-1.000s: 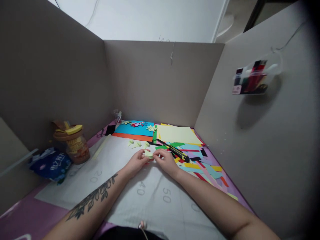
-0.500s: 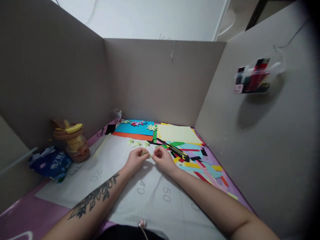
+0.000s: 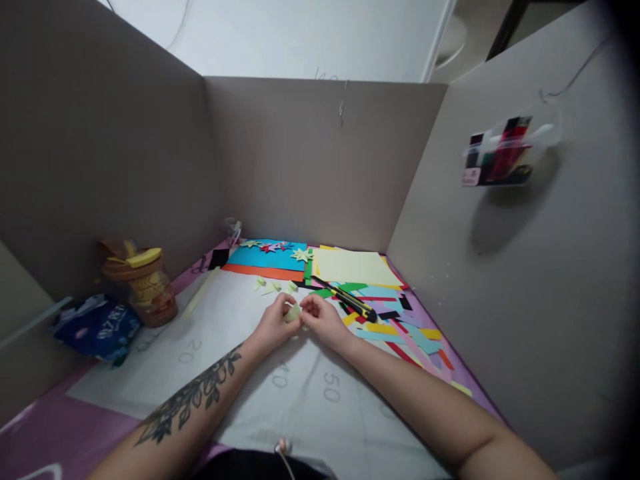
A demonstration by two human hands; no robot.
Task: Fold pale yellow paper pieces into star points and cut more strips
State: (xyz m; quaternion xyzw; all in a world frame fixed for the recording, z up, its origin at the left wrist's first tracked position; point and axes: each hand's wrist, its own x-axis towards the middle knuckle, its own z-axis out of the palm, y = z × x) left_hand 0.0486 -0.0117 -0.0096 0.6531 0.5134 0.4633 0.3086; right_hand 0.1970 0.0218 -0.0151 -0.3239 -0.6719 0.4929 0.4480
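A small pale-green piece of paper is pinched between my two hands over the white numbered sheet. My left hand grips its left side, thumb and fingers closed on it. On the other side my right hand has its fingertips closed at the paper's right edge; part of the paper is hidden by the fingers. Just beyond the hands lie several small folded pale-green paper pieces. A black and yellow utility knife rests right of my right hand on coloured paper strips.
Folded paper stars lie on blue paper at the back, beside a pale-yellow paper stack. On the left stand a brown cup with a yellow lid and a blue packet. Grey panels enclose the table.
The pale-green paper has turned between my fingers and shows a broader face now. My hands stay close together in nearly the same place. The view has shifted slightly.
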